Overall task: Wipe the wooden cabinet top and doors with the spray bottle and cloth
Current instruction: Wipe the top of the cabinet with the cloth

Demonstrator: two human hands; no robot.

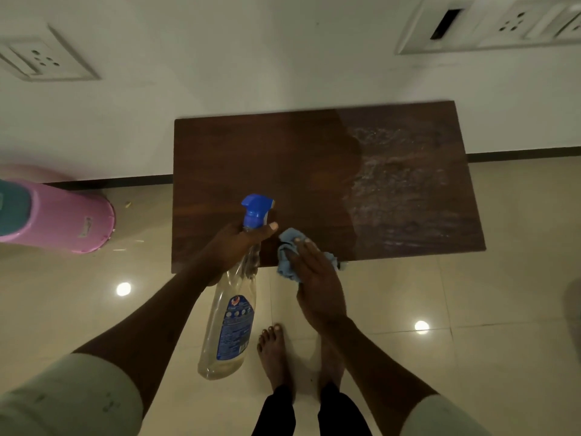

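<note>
Head view, cabinet top: the dark wooden cabinet top point(267, 158) fills the middle of the picture, seen from above, its far edge against a white wall.
Head view, wet patch: the right part of the top carries a streaky film of liquid point(399, 184) with pale foamy marks. The left and middle parts look dry and evenly dark.
Head view, spray bottle: the clear spray bottle point(231, 325) with a blue trigger head hangs tilted over the near edge of the top, its base out over the floor. It looks partly full of pale liquid.
Head view, left hand: the left hand point(232, 247) grips the bottle at its neck, fingers curled round it and the thumb across the front just under the trigger head.
Head view, cloth: the light blue cloth point(284, 267) lies bunched on the near edge of the top, just right of the bottle, with part of it hanging past the edge.
Head view, right hand: the right hand point(317, 278) presses flat on the cloth, fingers straight and close together.
Head view, doors: they are hidden below the top, so their state cannot be told.
Head view, surroundings: a pink bucket point(63, 221) stands on the tiled floor point(471, 294) to the left, and a wall socket point(44, 59) sits above it.
Progress, done: spray seems to have been laid on the right side.
Progress, left: that film is not yet wiped away, the rest of the top looks unsprayed, and the doors likely remain. This reads as an early stage.
</note>
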